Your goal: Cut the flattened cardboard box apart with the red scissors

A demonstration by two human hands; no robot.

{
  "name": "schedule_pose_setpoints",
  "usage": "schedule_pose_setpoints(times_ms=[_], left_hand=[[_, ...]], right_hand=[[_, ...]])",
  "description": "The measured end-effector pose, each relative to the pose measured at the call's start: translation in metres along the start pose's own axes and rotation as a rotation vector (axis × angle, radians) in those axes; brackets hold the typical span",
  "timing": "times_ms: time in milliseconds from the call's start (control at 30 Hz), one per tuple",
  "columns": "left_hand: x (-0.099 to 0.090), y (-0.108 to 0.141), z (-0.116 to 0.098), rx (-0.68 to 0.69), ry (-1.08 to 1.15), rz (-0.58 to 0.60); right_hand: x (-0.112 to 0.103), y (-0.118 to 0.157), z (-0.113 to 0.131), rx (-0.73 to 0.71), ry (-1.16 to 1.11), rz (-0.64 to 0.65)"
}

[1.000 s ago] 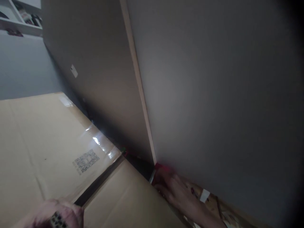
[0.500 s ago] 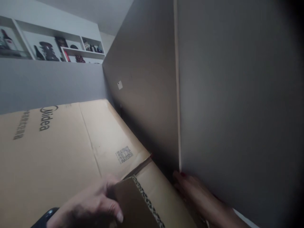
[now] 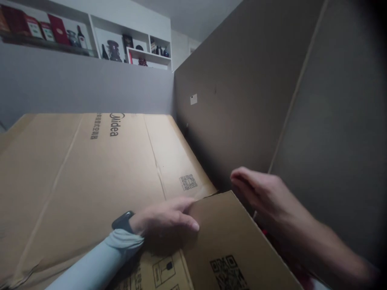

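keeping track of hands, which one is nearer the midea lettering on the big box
Left hand, below and right of the Midea lettering; the right hand is farther right, near the dark panel.

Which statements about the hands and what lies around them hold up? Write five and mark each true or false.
1. The left hand has its thumb on the near cardboard flap. True.
2. The watch is on the right wrist. False: it is on the left wrist.
3. The big cardboard box has "Midea" printed on it. True.
4. The right hand lies on the printed "Midea". False: it is on the other side of the flap, in front of the dark panel.
5. The wall shelf holds only books. False: a bottle stands there, for one.
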State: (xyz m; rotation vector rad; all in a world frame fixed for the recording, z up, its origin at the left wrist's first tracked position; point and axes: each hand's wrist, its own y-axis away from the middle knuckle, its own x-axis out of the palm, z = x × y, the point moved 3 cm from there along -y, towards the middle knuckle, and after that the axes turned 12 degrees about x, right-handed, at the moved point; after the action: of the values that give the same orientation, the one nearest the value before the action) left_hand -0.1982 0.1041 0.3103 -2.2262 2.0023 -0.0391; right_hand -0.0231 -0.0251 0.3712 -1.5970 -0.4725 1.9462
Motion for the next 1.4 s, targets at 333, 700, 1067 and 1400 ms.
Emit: schedule_pose_setpoints(times_ms=[333, 700, 1067, 1400], left_hand=[[-0.032, 0.015, 0.007, 0.079, -0.406, -0.01], [-0.05, -0.004, 0.041, 0.027, -1.242, -0.708], [-0.044, -0.004, 0.04, 0.01, -1.576, -0.64], [-0.049, -0.003, 0.043, 0.02, -1.587, -0.646]], right_hand=[[0.078, -0.031, 0.092, -0.4, 0.446, 0.777], [0.121, -0.027, 0.106, -0.495, 0.44, 0.743], [0.095, -0.011, 0.099, -0.398, 0.478, 0.589], [0.09, -0.009, 0.102, -0.405, 0.506, 0.616]])
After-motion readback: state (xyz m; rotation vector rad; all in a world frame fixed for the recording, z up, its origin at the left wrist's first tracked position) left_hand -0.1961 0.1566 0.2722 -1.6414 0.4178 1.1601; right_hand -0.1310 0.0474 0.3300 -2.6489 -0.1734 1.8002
